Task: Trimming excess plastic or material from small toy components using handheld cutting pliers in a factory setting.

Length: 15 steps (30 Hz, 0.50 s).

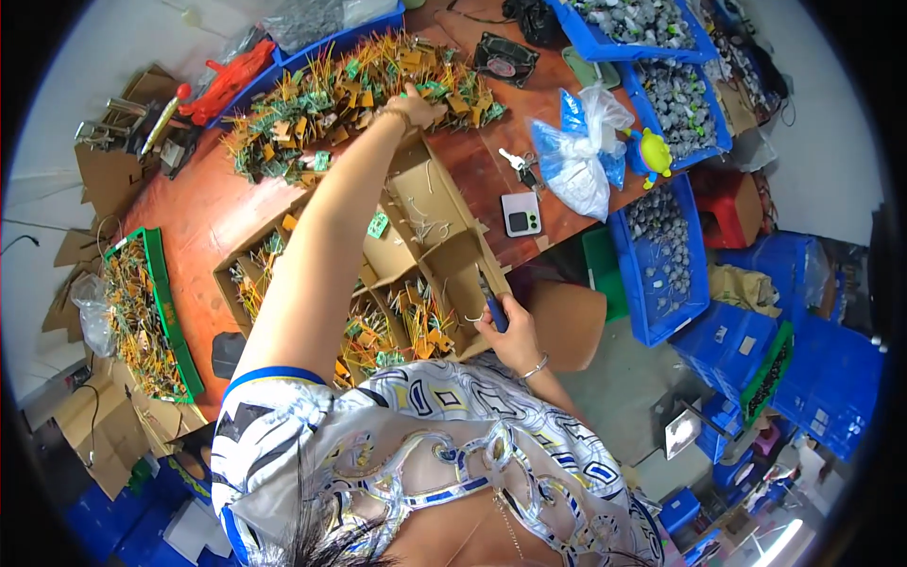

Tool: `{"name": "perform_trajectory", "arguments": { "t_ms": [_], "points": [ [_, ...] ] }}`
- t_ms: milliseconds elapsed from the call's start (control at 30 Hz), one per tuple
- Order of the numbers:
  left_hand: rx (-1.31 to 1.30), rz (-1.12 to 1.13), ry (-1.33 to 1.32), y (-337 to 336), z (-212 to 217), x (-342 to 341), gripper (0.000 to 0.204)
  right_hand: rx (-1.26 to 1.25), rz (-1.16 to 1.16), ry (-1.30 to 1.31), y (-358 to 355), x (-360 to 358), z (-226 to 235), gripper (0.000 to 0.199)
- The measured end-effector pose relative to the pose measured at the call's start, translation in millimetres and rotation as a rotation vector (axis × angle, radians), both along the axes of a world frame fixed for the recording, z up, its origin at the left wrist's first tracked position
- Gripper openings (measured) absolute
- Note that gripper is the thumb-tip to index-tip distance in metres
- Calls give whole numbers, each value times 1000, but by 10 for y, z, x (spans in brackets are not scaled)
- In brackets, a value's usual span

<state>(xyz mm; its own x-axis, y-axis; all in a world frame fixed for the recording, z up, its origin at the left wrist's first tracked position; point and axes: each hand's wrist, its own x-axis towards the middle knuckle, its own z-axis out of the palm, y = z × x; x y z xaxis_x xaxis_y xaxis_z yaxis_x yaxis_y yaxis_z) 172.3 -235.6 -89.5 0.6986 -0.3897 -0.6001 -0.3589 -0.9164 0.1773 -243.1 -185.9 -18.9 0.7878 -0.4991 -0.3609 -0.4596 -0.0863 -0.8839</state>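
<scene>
My left arm stretches across a divided cardboard box (453,203) to the far side of the table. There my left hand (416,108) touches a heap of small circuit boards (302,109) with yellow and orange parts and thin wires. Its fingertips are partly lost among the boards, so their grip is unclear. Close to my body, my right hand (515,335) is closed around a slim tool with a blue handle (496,310); the dark tip points away over the box's right compartment. One loose green board (378,224) lies in a middle compartment, and more wired boards (416,317) fill the near ones.
A green tray of boards (151,321) stands at the left. On the right lie a phone (521,214), keys (518,163), a tied plastic bag (578,165) and a toy figure (650,154). Blue bins of grey parts (661,255) line the right side. A black fan (505,60) sits at the back.
</scene>
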Motion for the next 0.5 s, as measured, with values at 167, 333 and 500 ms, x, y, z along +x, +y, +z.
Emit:
{"name": "perform_trajectory", "arguments": {
  "t_ms": [167,333,500],
  "points": [
    [-266,-272,-228,530,-219,617,90,-132,130,-28,55,118,14,23],
    [-872,44,-524,1319,900,-715,25,-275,10,32,20,73,-104,21],
    [-461,-166,-359,1972,397,-1500,25,-317,18,56,-6,64,-141,21]
  ]
}}
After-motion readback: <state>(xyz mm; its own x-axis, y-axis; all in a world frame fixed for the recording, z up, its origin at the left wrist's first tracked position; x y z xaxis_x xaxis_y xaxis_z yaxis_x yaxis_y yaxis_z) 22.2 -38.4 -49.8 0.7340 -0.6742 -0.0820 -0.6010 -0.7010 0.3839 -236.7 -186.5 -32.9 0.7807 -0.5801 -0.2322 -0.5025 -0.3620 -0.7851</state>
